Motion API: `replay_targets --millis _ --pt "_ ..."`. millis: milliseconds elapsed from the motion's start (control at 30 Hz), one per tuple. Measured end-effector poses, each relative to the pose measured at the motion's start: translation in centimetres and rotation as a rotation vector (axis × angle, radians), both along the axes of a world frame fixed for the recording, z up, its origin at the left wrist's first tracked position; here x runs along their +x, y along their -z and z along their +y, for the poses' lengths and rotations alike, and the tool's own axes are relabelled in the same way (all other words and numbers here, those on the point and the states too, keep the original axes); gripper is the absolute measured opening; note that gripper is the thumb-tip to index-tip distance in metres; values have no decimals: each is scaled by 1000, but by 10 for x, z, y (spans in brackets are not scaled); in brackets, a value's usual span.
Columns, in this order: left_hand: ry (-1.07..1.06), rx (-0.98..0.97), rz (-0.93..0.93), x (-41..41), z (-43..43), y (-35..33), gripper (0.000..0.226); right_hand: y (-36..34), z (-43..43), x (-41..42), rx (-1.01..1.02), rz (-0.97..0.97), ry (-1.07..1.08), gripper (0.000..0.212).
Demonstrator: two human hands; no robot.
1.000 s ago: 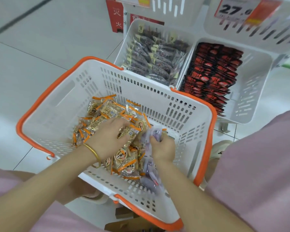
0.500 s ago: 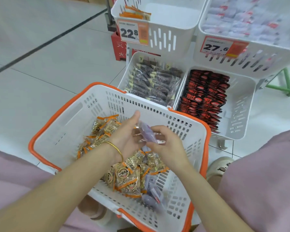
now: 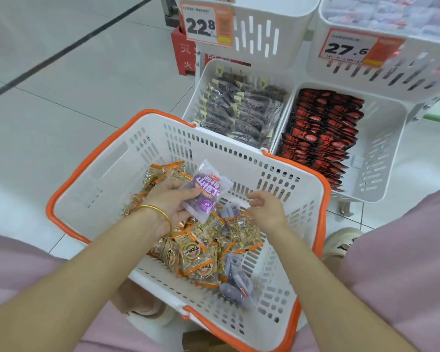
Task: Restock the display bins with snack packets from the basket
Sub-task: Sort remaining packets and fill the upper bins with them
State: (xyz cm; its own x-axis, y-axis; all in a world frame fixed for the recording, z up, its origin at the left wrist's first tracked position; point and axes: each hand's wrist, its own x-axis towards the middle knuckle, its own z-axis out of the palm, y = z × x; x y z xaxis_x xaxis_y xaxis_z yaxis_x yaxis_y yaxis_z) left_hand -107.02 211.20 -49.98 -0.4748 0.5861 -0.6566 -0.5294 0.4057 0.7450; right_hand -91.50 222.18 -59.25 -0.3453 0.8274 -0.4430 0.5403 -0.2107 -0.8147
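Observation:
A white basket with an orange rim (image 3: 92,171) sits in front of me, holding several orange and gold snack packets (image 3: 196,252) and a few purple ones (image 3: 235,283). My left hand (image 3: 172,204) holds a purple packet (image 3: 206,190) face up above the pile. My right hand (image 3: 266,209) hovers just to the right of it, fingers loosely curled, with nothing in it. Beyond the basket stand display bins: one with dark clear packets (image 3: 239,110) and one with red and black packets (image 3: 320,130).
Two upper white bins carry price tags 22.8 (image 3: 201,24) and 27.6 (image 3: 346,49); the right one holds pale packets (image 3: 391,13). A red box (image 3: 182,54) stands behind the rack. Pale tiled floor lies to the left. My pink-clad knees flank the basket.
The purple packet has passed from my right hand into my left and now faces up. My right hand has let go and drawn to the right. The view has tilted upward.

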Motion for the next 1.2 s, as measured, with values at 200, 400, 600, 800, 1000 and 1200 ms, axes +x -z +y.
replay_targets --millis 200,400,600,800,1000,1200 --pt "-9 -43 110 -11 -10 15 30 69 9 -34 277 -425 -482 33" --pt "-72 -32 36 -17 -21 24 23 103 26 -34 302 -587 -849 79" --pt "-91 -40 15 -16 -15 27 27 113 18 -45 374 -698 -871 108" --pt "-81 -58 13 -14 -11 28 31 105 14 -48 403 -748 -826 74" --pt "-75 -42 9 -14 -10 27 20 88 23 -43 187 -601 -694 18" --pt "-42 -47 55 -7 0 25 13 33 33 -25 157 -537 -381 7"
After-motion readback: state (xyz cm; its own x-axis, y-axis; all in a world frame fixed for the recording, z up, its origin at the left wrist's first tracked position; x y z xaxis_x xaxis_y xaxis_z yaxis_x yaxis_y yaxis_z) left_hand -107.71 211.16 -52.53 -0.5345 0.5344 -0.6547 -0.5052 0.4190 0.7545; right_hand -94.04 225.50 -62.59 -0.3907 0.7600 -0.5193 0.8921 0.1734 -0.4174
